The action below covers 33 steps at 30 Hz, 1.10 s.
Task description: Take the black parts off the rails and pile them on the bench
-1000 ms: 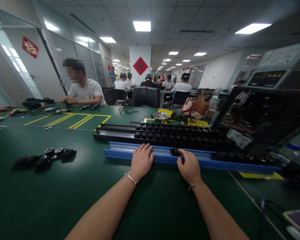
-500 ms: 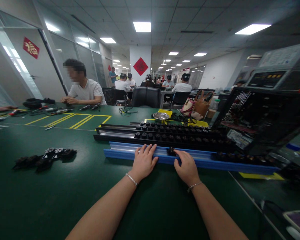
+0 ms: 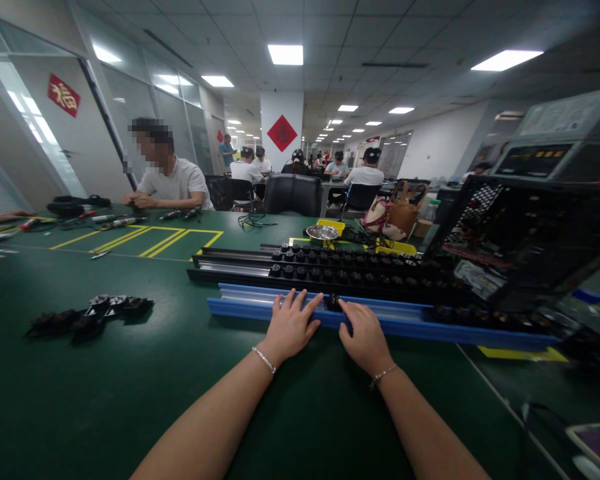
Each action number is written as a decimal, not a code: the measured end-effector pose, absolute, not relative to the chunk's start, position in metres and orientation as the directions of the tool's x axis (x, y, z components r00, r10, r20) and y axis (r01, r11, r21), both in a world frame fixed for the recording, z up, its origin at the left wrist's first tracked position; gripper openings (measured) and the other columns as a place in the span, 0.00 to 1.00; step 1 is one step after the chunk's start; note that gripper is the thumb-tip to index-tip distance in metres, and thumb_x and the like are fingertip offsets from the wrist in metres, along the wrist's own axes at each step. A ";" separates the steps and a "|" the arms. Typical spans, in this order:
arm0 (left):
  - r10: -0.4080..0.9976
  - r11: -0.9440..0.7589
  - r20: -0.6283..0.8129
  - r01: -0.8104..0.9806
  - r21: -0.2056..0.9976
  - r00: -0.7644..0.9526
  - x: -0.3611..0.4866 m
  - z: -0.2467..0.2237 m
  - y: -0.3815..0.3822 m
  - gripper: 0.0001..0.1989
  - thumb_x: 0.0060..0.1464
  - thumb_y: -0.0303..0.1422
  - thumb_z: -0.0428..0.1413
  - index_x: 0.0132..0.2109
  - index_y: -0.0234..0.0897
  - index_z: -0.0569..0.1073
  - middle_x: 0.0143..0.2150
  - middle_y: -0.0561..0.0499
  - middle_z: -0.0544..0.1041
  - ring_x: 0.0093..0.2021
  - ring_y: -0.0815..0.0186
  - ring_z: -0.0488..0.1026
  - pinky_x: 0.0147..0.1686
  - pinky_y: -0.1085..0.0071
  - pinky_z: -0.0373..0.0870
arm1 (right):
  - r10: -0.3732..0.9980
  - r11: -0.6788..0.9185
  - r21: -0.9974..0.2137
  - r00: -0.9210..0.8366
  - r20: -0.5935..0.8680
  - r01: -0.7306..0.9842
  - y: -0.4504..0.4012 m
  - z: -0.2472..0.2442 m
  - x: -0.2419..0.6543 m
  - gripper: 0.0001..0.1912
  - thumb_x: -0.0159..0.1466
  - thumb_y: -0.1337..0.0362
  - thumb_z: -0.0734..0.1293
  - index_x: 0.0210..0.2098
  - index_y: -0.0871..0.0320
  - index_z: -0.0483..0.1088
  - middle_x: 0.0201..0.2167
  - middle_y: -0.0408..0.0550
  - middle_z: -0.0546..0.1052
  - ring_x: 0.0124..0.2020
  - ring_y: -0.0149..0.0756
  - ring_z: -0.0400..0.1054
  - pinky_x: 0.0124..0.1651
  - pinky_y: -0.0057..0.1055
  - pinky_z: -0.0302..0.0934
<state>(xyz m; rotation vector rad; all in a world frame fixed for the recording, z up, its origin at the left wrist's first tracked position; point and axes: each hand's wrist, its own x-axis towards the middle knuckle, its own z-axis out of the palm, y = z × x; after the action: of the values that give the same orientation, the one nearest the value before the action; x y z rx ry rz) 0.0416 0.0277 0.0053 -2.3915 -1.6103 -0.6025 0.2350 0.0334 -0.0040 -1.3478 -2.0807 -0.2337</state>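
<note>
A long blue rail with a shiny inner channel lies across the table before me. In its channel sits a small dark round part, between my two hands. My left hand rests on the rail with fingers spread, its index fingertip just left of the part. From the right, the index fingertip of my right hand meets the part, while the thumb stands apart from it lower down. Further right in the same channel is a row of similar dark parts.
Behind the blue rail lie black rails carrying rows of black parts. Loose black pieces are at left. A metal bowl stands at the back, an open computer case at right. A person sits across the table.
The dark part has slid a little left along the blue rail, with my right hand following it. My left index finger has stretched rightward toward the part.
</note>
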 end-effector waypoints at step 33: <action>0.846 -0.388 0.415 0.921 0.045 0.336 0.044 0.006 0.026 0.29 0.58 0.46 0.47 0.65 0.59 0.50 0.64 0.46 0.60 0.64 0.49 0.53 0.58 0.45 0.50 | 0.795 0.511 -0.124 -0.413 0.444 0.851 0.024 -0.005 0.220 0.29 0.58 0.74 0.54 0.58 0.55 0.60 0.58 0.49 0.66 0.62 0.40 0.54 0.65 0.52 0.37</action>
<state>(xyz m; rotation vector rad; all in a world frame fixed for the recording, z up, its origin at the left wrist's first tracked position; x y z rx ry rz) 0.0444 0.0258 0.0063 -2.3996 -1.6099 -0.5595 0.2196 0.0243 -0.0049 -1.3509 -2.3075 -0.1660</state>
